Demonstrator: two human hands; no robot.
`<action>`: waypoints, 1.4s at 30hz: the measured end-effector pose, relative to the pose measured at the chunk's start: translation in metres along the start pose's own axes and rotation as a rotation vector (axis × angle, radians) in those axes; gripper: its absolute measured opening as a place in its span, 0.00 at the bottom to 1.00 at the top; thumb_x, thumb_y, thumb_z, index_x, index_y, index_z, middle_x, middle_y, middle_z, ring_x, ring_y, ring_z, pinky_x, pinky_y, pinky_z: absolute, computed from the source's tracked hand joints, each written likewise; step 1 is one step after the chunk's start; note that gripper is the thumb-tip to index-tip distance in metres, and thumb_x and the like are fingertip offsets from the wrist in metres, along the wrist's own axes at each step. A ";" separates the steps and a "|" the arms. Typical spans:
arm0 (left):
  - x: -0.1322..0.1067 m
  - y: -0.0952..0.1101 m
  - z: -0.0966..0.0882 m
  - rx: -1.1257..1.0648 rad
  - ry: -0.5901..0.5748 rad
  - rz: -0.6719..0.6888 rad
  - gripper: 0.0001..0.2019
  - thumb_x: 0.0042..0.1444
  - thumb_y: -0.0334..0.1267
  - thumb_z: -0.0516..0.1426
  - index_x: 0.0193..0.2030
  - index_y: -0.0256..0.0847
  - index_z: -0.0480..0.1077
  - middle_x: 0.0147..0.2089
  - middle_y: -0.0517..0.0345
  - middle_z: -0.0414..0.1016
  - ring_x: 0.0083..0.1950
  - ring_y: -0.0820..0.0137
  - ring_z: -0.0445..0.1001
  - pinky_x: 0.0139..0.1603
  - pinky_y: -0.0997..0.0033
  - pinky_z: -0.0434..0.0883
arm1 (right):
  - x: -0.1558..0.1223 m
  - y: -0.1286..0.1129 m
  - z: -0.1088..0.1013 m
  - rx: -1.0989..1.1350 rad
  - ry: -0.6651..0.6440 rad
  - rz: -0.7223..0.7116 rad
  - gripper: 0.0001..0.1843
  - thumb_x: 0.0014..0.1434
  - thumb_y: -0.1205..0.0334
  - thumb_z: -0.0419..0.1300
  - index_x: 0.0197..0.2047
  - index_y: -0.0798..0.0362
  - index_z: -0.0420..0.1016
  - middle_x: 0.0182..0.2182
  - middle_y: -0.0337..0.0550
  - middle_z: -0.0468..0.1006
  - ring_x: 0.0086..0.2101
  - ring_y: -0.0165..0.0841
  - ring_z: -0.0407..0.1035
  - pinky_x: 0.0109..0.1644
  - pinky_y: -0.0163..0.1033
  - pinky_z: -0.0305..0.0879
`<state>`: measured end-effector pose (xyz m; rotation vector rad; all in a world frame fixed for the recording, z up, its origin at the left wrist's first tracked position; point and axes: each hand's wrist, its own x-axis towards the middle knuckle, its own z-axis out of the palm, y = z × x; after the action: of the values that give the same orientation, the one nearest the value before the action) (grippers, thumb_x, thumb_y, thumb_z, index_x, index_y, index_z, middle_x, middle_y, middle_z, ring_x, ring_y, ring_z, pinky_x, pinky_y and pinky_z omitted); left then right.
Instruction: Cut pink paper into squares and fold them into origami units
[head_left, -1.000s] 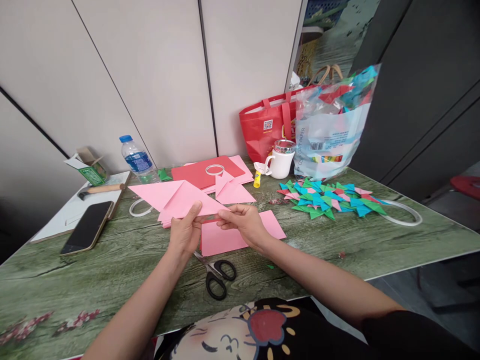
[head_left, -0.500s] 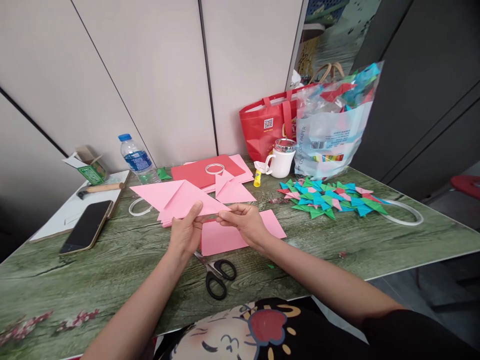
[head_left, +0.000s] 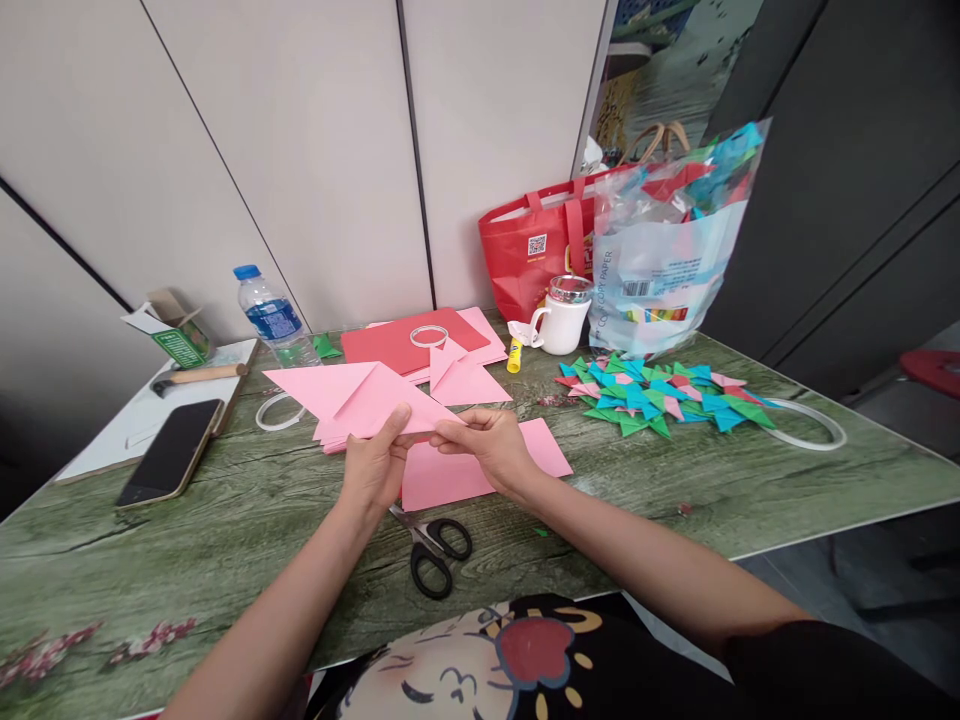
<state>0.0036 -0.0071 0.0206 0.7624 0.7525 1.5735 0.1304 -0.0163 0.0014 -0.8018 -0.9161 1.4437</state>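
Note:
A folded pink paper (head_left: 360,398) with pointed ends is held up above the table between both hands. My left hand (head_left: 379,455) is closed on its lower edge, thumb on top. My right hand (head_left: 487,442) pinches the paper near its right-hand point. Below the hands lies a pink paper sheet (head_left: 480,470), partly covered by my right hand and wrist. Another folded pink piece (head_left: 469,383) rests just beyond, with a sharp tip standing up. Black-handled scissors (head_left: 431,550) lie nearer to me, their blades partly under the left hand and paper.
At left are a phone (head_left: 171,452), a hammer (head_left: 199,376), a small box (head_left: 169,330) and a water bottle (head_left: 271,315). Red paper (head_left: 382,345) lies behind. A white mug (head_left: 562,322), glue stick (head_left: 514,356), red bag (head_left: 517,260), plastic bag (head_left: 660,270) and colourful folded-paper wreath (head_left: 660,393) occupy the right.
The folded pink paper and both hands have shifted very slightly; the grip of each hand looks the same. The other things on the table stay in place.

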 end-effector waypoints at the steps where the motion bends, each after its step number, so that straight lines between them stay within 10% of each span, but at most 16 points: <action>1: 0.000 0.000 0.000 -0.004 0.002 -0.002 0.12 0.36 0.30 0.65 0.30 0.35 0.71 0.27 0.56 0.77 0.31 0.68 0.76 0.39 0.65 0.73 | 0.000 0.000 0.000 0.004 -0.001 0.000 0.14 0.38 0.58 0.68 0.26 0.59 0.77 0.21 0.44 0.78 0.24 0.31 0.73 0.34 0.38 0.73; 42: 0.002 0.005 0.001 -0.035 0.163 0.012 0.13 0.34 0.25 0.64 0.30 0.36 0.72 0.27 0.60 0.78 0.25 0.70 0.75 0.26 0.72 0.76 | 0.004 0.000 -0.005 -0.063 -0.184 0.047 0.15 0.44 0.54 0.63 0.29 0.58 0.74 0.29 0.47 0.80 0.26 0.33 0.75 0.32 0.38 0.73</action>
<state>0.0016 -0.0061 0.0253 0.6196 0.8373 1.6695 0.1347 -0.0116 -0.0002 -0.7497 -1.0932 1.5547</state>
